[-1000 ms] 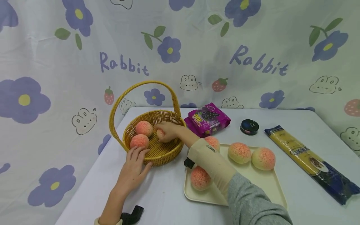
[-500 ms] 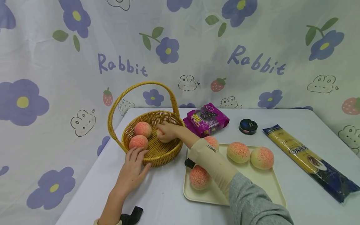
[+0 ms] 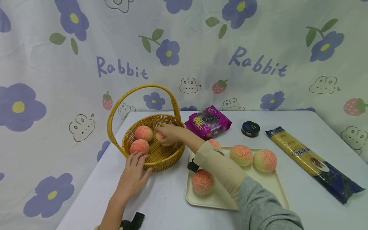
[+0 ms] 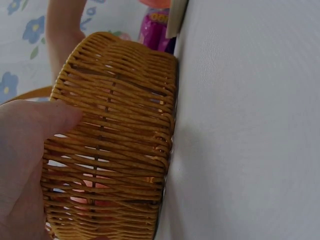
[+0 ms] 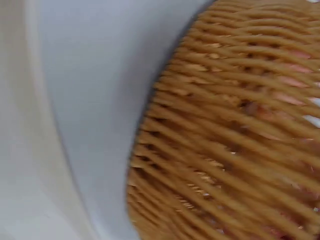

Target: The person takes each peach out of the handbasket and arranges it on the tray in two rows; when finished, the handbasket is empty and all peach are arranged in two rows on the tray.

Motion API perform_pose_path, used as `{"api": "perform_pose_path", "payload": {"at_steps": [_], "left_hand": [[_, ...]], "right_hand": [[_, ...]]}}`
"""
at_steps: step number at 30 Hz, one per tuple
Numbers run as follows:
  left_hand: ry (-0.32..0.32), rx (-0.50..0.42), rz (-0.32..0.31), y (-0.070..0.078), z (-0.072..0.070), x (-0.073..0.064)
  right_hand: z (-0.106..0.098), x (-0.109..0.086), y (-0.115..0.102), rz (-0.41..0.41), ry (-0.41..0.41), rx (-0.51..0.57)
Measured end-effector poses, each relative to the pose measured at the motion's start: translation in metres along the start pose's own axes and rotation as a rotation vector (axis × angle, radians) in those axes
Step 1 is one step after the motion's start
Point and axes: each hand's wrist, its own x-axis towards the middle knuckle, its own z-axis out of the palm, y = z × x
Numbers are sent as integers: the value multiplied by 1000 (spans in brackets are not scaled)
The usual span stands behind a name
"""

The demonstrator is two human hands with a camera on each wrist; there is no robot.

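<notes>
We log: inside the basket [image 3: 164,164], the right grip [image 3: 171,134] is clamped on a peach [image 3: 159,136]; at the basket's near side, the left grip [image 3: 131,177] clamps it.

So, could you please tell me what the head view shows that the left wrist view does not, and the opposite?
Only the head view shows the black tin, the gold-and-blue packet, and the right grip holding a peach.

Only the left wrist view shows pink patches through gaps in the side of the basket.

Both show the basket, the left grip at its rim, the purple packet, the table and the flowered cloth.
</notes>
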Motion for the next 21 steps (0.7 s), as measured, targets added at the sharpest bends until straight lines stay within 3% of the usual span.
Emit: {"api": "perform_pose_path", "payload": {"at_steps": [14, 21], "left_hand": [[-10, -5, -8, 1, 1, 0], [-14, -4, -16, 0, 0, -1]], "right_hand": [[-16, -16, -8, -54, 64, -39], [-24, -29, -7, -35, 89, -40]]}}
